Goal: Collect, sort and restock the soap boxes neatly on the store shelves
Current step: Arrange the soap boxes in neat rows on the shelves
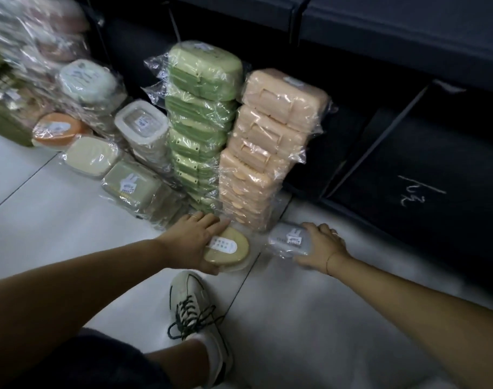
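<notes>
Head view shows the left hand (196, 238) clamped on a tan soap box (229, 249) and the right hand (322, 244) on a grey soap box (288, 239) — both at floor level beside the leaning peach stack (267, 153), which a careless brush could topple.

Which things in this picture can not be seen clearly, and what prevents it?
- Head view: the labels on the yellow soap box and the grey soap box are too small to read.
- The packets at top left are blurred by motion.
- The bottom of the green stack is hidden behind the left hand.
- The right hand covers part of the grey box.
- The dark shelves are too dim.
</notes>
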`<state>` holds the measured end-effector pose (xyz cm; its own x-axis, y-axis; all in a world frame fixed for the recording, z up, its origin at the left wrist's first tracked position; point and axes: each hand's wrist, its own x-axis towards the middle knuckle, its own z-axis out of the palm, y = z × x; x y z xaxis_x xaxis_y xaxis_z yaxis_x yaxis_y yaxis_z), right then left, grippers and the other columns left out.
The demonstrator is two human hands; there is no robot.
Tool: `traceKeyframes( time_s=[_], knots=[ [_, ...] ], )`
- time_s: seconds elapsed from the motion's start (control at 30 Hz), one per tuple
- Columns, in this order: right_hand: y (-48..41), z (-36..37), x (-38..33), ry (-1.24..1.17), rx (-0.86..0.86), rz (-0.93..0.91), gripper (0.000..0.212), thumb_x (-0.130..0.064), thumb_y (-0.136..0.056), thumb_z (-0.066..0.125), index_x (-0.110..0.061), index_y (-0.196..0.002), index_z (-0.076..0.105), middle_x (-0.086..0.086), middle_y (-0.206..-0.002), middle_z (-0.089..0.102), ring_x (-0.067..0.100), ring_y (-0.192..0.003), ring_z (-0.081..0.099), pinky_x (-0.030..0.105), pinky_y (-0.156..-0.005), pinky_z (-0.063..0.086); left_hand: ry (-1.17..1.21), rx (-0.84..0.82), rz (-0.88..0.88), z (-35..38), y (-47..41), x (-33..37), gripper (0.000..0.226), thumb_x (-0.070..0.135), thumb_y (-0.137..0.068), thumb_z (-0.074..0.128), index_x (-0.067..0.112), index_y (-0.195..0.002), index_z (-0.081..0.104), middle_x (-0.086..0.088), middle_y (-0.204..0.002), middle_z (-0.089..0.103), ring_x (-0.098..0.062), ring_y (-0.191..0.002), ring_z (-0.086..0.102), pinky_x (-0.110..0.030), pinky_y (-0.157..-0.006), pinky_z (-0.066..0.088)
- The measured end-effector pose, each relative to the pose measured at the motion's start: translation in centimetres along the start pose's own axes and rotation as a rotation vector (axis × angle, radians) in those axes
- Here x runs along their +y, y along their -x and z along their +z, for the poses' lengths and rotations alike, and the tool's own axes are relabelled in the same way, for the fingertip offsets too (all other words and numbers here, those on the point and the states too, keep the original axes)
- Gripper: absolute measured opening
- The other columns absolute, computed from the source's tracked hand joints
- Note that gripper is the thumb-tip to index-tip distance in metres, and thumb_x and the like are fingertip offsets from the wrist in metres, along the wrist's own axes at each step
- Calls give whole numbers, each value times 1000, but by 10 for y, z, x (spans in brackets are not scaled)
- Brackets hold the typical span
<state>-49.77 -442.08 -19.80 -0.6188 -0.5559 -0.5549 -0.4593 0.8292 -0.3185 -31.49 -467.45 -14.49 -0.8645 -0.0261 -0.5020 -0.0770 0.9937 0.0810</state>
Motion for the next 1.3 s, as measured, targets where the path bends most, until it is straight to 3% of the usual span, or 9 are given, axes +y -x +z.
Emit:
traceKeyframes(
  time_s=[0.13, 0.3, 0.5, 0.63, 0.73, 0.83, 0.93, 1.13, 1.3],
  knots=[
    [68, -83, 19, -27, -5, -163, 81, -51, -64, 74, -41, -136, 40, -8, -117, 38, 18, -117, 43, 28, -99, 40, 55, 245, 171, -50, 15, 51, 112, 88, -66, 54, 30, -154, 15, 2, -142, 39, -20, -125, 40, -43, -104, 41],
    [180, -209, 78, -59, 206, -237, 82, -55, -59, 77, -42, -131, 42, -18, -120, 43, 1, -112, 46, 19, -99, 39, 174, 502, 376, -143, 3, 135, 112, 84, -65, 59, 40, -154, 8, 10, -144, 34, -11, -130, 34, -33, -104, 37],
    [317, -319, 183, -372, 733, -134, 96, -83, -34, 75, -45, -118, 47, -22, -115, 58, -5, -107, 58, 16, -92, 47, 250, 775, 576, -273, -35, 249, 108, 81, -62, 59, 42, -153, 16, 15, -143, 30, -8, -132, 30, -32, -109, 25],
    [352, -362, 260, -571, 1152, -25, 115, -78, -30, 81, -22, -124, 46, -13, -115, 58, -18, -89, 58, 2, -76, 45, 173, 815, 609, -329, -74, 313, 103, 82, -63, 53, 45, -152, 17, 11, -146, 25, -9, -134, 20, -29, -107, 12],
    [353, -394, 323, -686, 1331, 57, 117, -65, -43, 86, -7, -134, 42, 7, -124, 55, -6, -91, 56, 4, -70, 46, 143, 780, 608, -351, -111, 353, 99, 73, -68, 66, 46, -151, 19, 10, -150, 23, -10, -137, 16, -27, -108, 9],
    [338, -424, 375, -776, 1341, 112, 99, -42, -59, 84, -4, -139, 37, 13, -137, 47, 13, -113, 48, 19, -89, 43, 175, 717, 606, -358, -141, 379, 93, 69, -71, 69, 44, -150, 25, 14, -150, 25, -8, -137, 16, -24, -106, 8],
    [315, -445, 409, -799, 1301, 143, 81, -19, -76, 77, -1, -142, 33, 14, -143, 44, 12, -117, 47, 10, -81, 47, 301, 652, 602, -357, -163, 393, 90, 66, -71, 72, 42, -148, 32, 21, -146, 31, -4, -135, 23, -26, -112, 15],
    [287, -466, 449, -711, 1168, 180, 73, -12, -84, 72, -4, -146, 34, 9, -147, 43, 12, -123, 44, 22, -103, 35, 368, 620, 596, -351, -182, 391, 89, 88, -60, 47, 51, -140, 35, 30, -145, 21, 2, -130, 16, -30, -113, 17],
    [275, -461, 446, -606, 1238, 275, 65, -16, -93, 63, -11, -150, 31, 9, -146, 43, 20, -130, 45, 21, -103, 32, 391, 624, 572, -351, -182, 376, 79, 83, -64, 47, 44, -131, 31, 28, -126, 24, 6, -115, 27, -31, -106, 28]
  ],
)
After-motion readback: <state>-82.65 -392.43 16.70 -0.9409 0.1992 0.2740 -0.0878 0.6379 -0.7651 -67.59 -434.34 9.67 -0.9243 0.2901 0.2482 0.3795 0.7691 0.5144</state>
